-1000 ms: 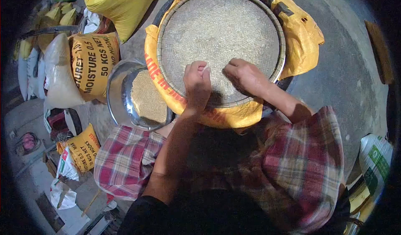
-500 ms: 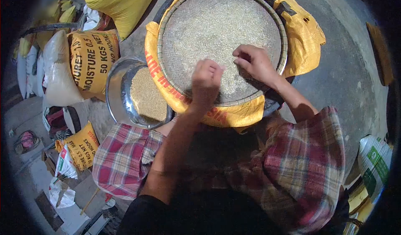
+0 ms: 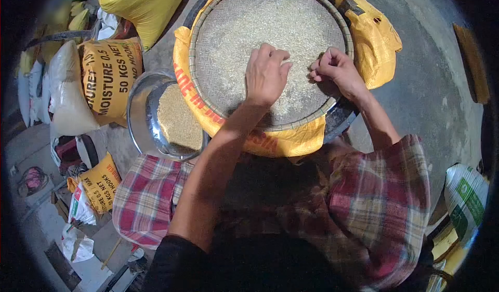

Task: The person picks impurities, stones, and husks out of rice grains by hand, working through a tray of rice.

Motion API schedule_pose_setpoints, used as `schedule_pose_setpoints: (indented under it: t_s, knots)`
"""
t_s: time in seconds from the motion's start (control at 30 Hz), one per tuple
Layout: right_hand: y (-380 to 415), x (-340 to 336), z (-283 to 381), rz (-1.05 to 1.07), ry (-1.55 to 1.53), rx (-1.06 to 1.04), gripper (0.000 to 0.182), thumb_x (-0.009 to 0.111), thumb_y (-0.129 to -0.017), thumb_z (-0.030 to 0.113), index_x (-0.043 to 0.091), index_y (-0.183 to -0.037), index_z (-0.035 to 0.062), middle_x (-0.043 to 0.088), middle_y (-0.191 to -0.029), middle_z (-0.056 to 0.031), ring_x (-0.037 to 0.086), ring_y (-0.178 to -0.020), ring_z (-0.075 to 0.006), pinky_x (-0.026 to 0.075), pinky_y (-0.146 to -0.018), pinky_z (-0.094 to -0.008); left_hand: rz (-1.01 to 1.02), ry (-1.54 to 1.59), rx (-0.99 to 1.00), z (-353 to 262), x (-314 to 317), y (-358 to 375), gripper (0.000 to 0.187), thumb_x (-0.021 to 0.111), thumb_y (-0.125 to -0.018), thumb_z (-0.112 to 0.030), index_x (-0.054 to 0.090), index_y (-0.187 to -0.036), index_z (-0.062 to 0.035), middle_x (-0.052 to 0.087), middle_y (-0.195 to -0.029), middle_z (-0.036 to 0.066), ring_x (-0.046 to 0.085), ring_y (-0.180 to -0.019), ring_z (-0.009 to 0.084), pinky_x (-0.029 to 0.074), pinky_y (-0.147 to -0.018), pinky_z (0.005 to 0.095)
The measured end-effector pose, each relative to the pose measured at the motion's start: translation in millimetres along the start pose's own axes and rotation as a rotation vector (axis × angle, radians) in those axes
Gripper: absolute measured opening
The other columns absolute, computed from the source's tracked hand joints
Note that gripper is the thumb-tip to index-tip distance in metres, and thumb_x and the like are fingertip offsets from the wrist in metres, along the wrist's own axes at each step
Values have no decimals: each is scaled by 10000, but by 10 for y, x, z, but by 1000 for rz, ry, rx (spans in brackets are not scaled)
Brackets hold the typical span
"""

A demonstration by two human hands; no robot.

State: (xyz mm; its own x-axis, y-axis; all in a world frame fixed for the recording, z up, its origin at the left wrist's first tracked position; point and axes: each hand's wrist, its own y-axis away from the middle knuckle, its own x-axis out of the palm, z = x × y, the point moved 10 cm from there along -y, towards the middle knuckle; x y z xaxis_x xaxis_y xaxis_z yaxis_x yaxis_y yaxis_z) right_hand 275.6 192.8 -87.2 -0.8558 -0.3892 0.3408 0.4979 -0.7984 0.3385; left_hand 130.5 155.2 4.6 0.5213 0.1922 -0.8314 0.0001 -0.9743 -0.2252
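Observation:
A round woven tray [image 3: 195, 74] filled with pale grain [image 3: 244, 27] rests on a yellow sack [image 3: 374, 42] in front of me. My left hand [image 3: 266, 74] lies palm down on the grain near the tray's middle, fingers curled and spread over it. At the tray's right side my right hand [image 3: 337, 68] pinches at the grain with bent fingers. What the fingertips hold is too small to see.
A steel bowl [image 3: 136, 113] of darker grain [image 3: 176, 118] sits left of the tray. Printed yellow sacks [image 3: 106, 74] and a white bag [image 3: 62, 94] stand at the left. Bare concrete floor [image 3: 431, 89] lies to the right. A green-and-white sack [image 3: 468, 193] is at the lower right.
Both hands have slid away from me across the grain, the left toward the tray's middle, the right toward its right rim.

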Motion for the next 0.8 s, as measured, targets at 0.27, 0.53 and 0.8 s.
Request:
schedule_pose_setpoints:
  t_s: [0.27,0.53,0.8]
  knots:
    - [50,553,350,11,801,-450,121,660,-768,43,602,-873,24,587,-728,-110,587,-666,-203,457,-622,-329,-93,59,-92,101,-246,126,141,683,-764,-136,591,-777,-30,517,-788,102,528,-731,271,436,-686,371]
    - [43,105,368,-56,697,-324,73,612,-830,101,584,-809,37,569,-720,0,537,-672,-80,456,-621,-264,46,160,-21,24,-38,309,142,675,-749,-101,548,-787,-48,510,-762,112,527,-726,303,423,-649,400]
    - [-18,-82,248,-10,266,-72,105,624,-759,25,520,-746,31,591,-704,-45,579,-655,-114,486,-594,-264,-22,-20,-35,108,-66,-144,153,670,-771,-146,610,-827,-17,557,-767,137,561,-725,305,453,-683,396]
